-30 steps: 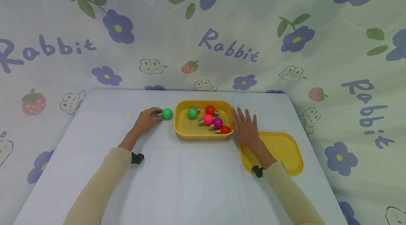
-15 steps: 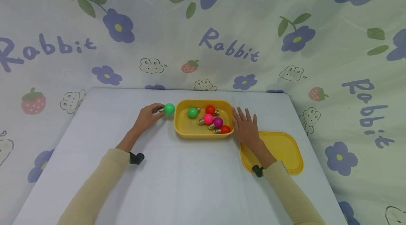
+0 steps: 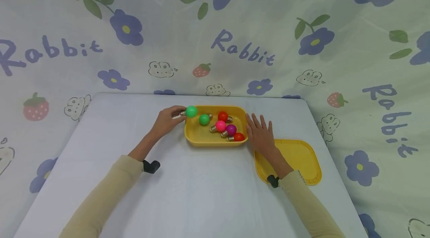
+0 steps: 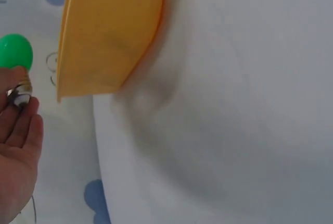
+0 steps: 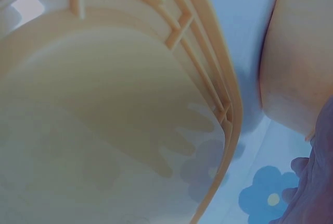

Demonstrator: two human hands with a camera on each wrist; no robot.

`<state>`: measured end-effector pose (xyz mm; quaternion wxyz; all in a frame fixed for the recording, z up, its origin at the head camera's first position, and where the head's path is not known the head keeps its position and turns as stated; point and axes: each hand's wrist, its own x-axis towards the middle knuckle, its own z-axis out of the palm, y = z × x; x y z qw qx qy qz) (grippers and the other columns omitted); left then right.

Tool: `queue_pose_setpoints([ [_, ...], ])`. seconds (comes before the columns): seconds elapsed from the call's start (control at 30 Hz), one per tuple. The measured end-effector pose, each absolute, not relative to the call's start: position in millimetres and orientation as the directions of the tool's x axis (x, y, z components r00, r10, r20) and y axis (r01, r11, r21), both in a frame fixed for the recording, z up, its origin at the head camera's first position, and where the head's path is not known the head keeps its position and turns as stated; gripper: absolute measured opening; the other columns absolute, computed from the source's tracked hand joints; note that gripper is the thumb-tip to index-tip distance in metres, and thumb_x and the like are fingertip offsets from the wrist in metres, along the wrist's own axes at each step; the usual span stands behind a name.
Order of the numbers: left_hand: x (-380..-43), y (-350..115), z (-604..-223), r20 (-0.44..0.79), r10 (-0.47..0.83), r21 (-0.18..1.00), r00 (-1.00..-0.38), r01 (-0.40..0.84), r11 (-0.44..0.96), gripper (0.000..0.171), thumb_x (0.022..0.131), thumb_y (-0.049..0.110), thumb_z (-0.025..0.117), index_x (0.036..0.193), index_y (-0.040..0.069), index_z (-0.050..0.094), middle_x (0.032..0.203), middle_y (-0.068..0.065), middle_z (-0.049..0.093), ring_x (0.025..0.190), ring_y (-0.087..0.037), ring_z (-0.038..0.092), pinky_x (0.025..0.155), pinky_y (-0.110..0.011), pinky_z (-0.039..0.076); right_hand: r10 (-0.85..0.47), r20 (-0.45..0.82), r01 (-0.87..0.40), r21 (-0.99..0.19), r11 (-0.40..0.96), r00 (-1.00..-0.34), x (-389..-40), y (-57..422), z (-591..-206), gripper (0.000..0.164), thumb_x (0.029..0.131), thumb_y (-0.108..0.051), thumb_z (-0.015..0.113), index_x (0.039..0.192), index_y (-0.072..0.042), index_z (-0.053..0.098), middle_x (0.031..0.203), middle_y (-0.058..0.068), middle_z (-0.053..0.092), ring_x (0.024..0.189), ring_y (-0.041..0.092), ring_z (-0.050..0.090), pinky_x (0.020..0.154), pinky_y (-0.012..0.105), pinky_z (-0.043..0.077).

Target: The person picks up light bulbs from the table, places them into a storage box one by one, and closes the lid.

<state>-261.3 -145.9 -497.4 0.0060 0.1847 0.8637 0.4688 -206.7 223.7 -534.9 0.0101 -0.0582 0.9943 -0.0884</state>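
A green light bulb point(image 3: 191, 111) is pinched by its metal screw base in my left hand point(image 3: 167, 120), its round end over the left rim of a yellow plastic box point(image 3: 198, 143). In the left wrist view the bulb point(image 4: 15, 52) stands tilted, raised beside the box wall point(image 4: 112, 31). Inside the box lie another green bulb point(image 3: 204, 119), a pink bulb point(image 3: 220, 125), a purple bulb point(image 3: 231, 130) and two red bulbs point(image 3: 223, 116). My right hand point(image 3: 260, 135) rests with straight fingers against the box's right side.
Partly under my right forearm lies a flat yellow lid point(image 3: 300, 159) on the white table point(image 3: 201, 189). Behind the table hangs a patterned cloth point(image 3: 174, 44) with flowers and rabbits.
My left hand has lifted the green bulb from the table and carried it right, from beside the box to above its left rim. The right hand has stayed in place.
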Motion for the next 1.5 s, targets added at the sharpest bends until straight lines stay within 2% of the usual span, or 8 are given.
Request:
queue_pose_setpoints([
  [0.23, -255.7, -114.8, -488.6, 0.104, 0.41, 0.809, -0.906, 0.317, 0.495, 0.036, 0.094, 0.007, 0.07, 0.127, -0.002, 0.064, 0.128, -0.018, 0.064, 0.119, -0.035, 0.06, 0.101, -0.046, 0.048, -0.12, -0.016, -0.116, -0.159, 0.981, -0.993, -206.4, 223.7, -535.4, 0.06, 0.108, -0.037, 0.035, 0.161, -0.022, 0.014, 0.164, 0.009, 0.018, 0.15, 0.038, 0.008, 0.116, 0.065, 0.003],
  [0.53, -257.3, -90.4, -505.1, 0.077, 0.496, 0.778, -0.865, 0.363, 0.512, 0.03, 0.091, 0.001, 0.072, 0.12, -0.001, 0.068, 0.119, -0.015, 0.068, 0.111, -0.032, 0.063, 0.099, -0.043, 0.05, -0.125, -0.008, -0.122, -0.16, 0.979, -0.992, -205.5, 223.1, -533.0, 0.059, 0.108, -0.036, 0.036, 0.161, -0.022, 0.015, 0.164, 0.009, 0.02, 0.15, 0.039, 0.01, 0.116, 0.065, 0.004],
  [0.93, -256.0, -72.6, -508.9, -0.079, 0.575, 0.698, -0.814, 0.367, 0.615, 0.026, 0.093, 0.002, 0.069, 0.119, 0.001, 0.069, 0.114, -0.009, 0.068, 0.108, -0.025, 0.063, 0.097, -0.038, 0.052, -0.12, -0.015, -0.116, -0.157, 0.981, -0.993, -207.2, 224.8, -536.5, 0.059, 0.108, -0.037, 0.034, 0.162, -0.022, 0.014, 0.164, 0.008, 0.018, 0.15, 0.039, 0.009, 0.116, 0.065, 0.002],
  [1.3, -257.1, -64.3, -511.7, -0.163, 0.568, 0.608, -0.807, 0.371, 0.702, 0.028, 0.093, 0.006, 0.07, 0.122, 0.004, 0.068, 0.114, -0.007, 0.069, 0.11, -0.024, 0.06, 0.1, -0.037, 0.05, -0.119, -0.006, -0.116, -0.175, 0.978, -0.993, -207.5, 224.9, -538.4, 0.059, 0.108, -0.037, 0.034, 0.162, -0.023, 0.013, 0.164, 0.008, 0.018, 0.15, 0.039, 0.008, 0.116, 0.064, 0.0],
  [1.5, -257.1, -64.3, -516.9, -0.152, 0.584, 0.565, -0.797, 0.415, 0.713, 0.022, 0.093, 0.008, 0.07, 0.115, 0.007, 0.07, 0.106, -0.002, 0.068, 0.098, -0.02, 0.058, 0.092, -0.035, 0.052, -0.119, -0.012, -0.115, -0.185, 0.976, -0.993, -206.5, 224.3, -535.7, 0.059, 0.108, -0.037, 0.034, 0.162, -0.022, 0.014, 0.164, 0.008, 0.018, 0.15, 0.039, 0.008, 0.115, 0.064, 0.0],
])
